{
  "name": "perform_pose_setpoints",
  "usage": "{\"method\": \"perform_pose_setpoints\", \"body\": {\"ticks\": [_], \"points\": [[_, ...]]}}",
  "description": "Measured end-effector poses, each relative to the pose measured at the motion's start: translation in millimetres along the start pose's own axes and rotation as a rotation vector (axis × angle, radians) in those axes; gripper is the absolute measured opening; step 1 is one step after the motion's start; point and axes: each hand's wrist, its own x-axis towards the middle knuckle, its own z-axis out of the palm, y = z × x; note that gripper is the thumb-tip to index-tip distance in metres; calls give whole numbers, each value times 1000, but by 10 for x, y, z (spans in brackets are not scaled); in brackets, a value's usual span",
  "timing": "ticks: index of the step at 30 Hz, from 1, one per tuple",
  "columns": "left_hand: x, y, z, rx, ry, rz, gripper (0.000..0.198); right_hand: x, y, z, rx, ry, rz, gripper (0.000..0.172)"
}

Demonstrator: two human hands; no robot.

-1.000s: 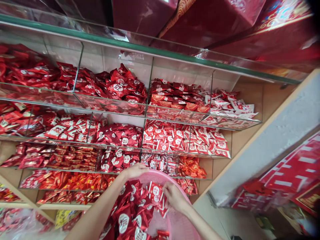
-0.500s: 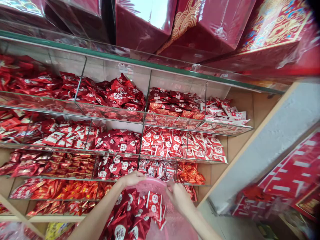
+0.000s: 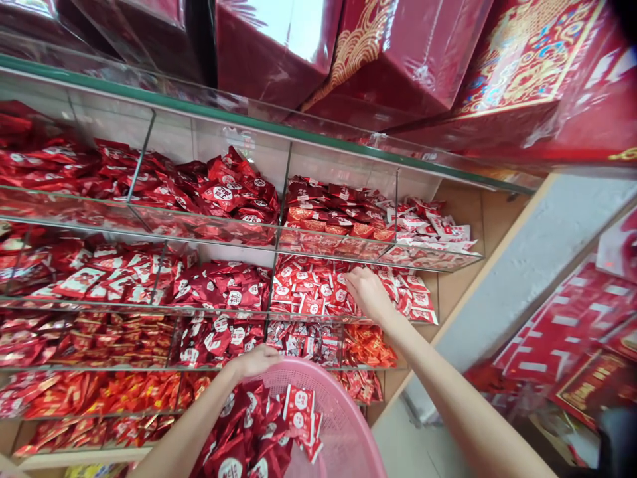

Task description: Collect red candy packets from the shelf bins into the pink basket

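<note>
My left hand [image 3: 256,362] grips the far rim of a pink plastic basket [image 3: 343,425] held low in front of me. Dark red foil packets [image 3: 249,438] fill the basket's left side, with a few red-and-white small packets [image 3: 301,411] on top. My right hand [image 3: 365,292] reaches into a glass bin of red-and-white candy packets [image 3: 318,289] on the second shelf row, fingers curled down among them. What the fingers hold, if anything, is hidden.
Tiered glass shelves [image 3: 223,232] with dividers hold several bins of red packets. Large red gift boxes [image 3: 398,53] sit on the top glass. A white wall edge [image 3: 537,259] and more red boxes [image 3: 572,338] stand to the right.
My right hand left the basket and rose to the second-row bin of red-and-white packets. The small packets stay in the basket. The view shifted slightly right and down.
</note>
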Motion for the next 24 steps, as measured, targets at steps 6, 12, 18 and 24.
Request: {"method": "perform_pose_setpoints", "body": {"ticks": [6,12,18,24], "points": [[1,-6,-15,-17,14,18,46,173,-143,124,18,89,65,25],[9,7,-21,-13,5,8,41,377,-292,212,-23,83,190,27],[43,-88,-36,-17,3,12,40,474,-293,324,-16,117,286,28],[71,-122,-29,-38,-8,22,39,513,-275,400,154,102,365,29]]}}
